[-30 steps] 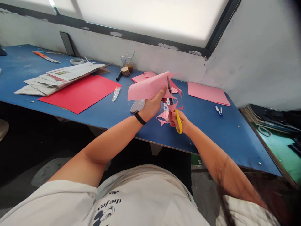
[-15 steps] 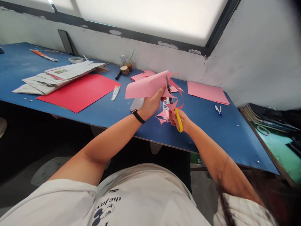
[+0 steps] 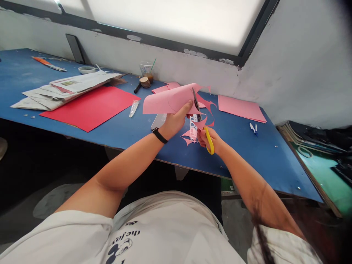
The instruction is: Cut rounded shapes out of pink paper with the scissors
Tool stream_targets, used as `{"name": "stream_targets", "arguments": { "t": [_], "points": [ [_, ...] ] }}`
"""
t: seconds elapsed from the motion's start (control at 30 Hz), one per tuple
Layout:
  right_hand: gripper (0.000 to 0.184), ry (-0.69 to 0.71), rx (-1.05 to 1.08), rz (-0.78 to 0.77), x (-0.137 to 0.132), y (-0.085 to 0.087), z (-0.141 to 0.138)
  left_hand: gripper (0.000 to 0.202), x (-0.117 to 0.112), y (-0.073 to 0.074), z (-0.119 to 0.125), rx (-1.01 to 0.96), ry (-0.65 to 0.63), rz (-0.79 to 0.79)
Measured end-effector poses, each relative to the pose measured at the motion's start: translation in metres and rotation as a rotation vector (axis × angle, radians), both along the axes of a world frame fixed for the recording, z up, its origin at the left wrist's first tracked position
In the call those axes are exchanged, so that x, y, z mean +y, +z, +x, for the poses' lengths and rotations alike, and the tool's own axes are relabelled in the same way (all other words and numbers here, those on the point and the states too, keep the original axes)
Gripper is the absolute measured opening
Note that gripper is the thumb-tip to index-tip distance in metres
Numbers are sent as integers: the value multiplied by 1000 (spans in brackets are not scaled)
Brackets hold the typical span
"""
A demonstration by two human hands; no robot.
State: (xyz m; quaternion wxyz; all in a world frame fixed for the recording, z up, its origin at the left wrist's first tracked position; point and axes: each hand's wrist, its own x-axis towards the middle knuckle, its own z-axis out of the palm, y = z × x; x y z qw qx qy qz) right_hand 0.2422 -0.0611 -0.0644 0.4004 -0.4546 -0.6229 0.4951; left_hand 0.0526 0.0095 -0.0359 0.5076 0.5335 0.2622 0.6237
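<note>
Left hand [image 3: 176, 123] is pinching the pink sheet [image 3: 165, 102], right hand [image 3: 216, 143] is gripping scissors [image 3: 206, 135] mid-cut; scraps [image 3: 208, 106] are dangling, most of it uncut.

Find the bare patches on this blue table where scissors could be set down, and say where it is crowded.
Bare: the table at its near right corner, beyond the pen and pink sheets; also the front strip between red sheet and phone. Crowded: beneath the left hand and right hand, with pink scraps, and by the cup.
</note>
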Motion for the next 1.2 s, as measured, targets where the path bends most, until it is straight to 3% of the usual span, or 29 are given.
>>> {"name": "stream_targets", "arguments": {
  "t": [0.37, 0.67, 0.97, 1.2],
  "points": [
    [83, -10, 4, 0, 1, -5, 3, 51, 0, 2, 1, -26, 10, -38],
    [90, -7, -15, -6, 0, -1, 3, 52, 3, -1, 0, -7, -29, -35],
    [84, 5, 9, 20, 4, -11, 12, 53, 6, 1, 3, -80, -1, -88],
    [85, -4, -1, 3, 0, -5, 12, 53, 4, 3, 1, -81, -9, -82]
  ]
}}
